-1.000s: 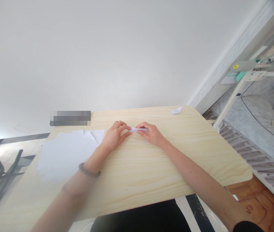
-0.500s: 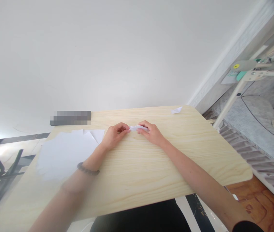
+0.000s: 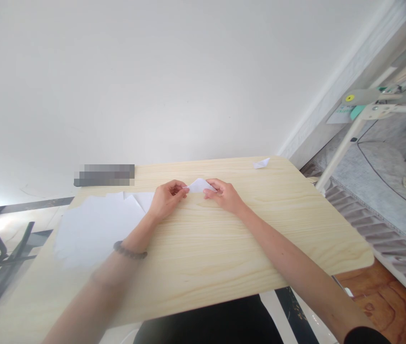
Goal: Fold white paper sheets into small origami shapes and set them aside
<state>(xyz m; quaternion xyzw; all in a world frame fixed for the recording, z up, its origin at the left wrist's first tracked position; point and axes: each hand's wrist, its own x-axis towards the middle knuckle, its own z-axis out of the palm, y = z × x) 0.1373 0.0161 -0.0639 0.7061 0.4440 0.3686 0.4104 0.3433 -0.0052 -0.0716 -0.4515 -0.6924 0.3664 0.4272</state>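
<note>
Between my two hands is a small piece of folded white paper [image 3: 197, 185], peaked at the top like a low triangle. My left hand [image 3: 169, 198] pinches its left corner between thumb and fingers. At the other end, my right hand [image 3: 224, 195] grips the right corner, thumb in front and fingers behind. The paper is just above or on the wooden table [image 3: 203, 253]; I cannot tell which. To the left of my left hand lies a spread pile of white paper sheets [image 3: 95, 227], partly covered by my left forearm.
A small folded white paper [image 3: 261, 163] rests near the table's far right corner. At the far left edge lies a dark, pixelated object [image 3: 105, 175]. The white wall [image 3: 188, 86] rises behind the table. To the right stand a white metal frame [image 3: 342, 153] and a grey sofa [image 3: 389, 167].
The folded paper has gone from a thin, narrow strip to a wider peaked shape. My left hand has shifted slightly left; my right hand has hardly moved.
</note>
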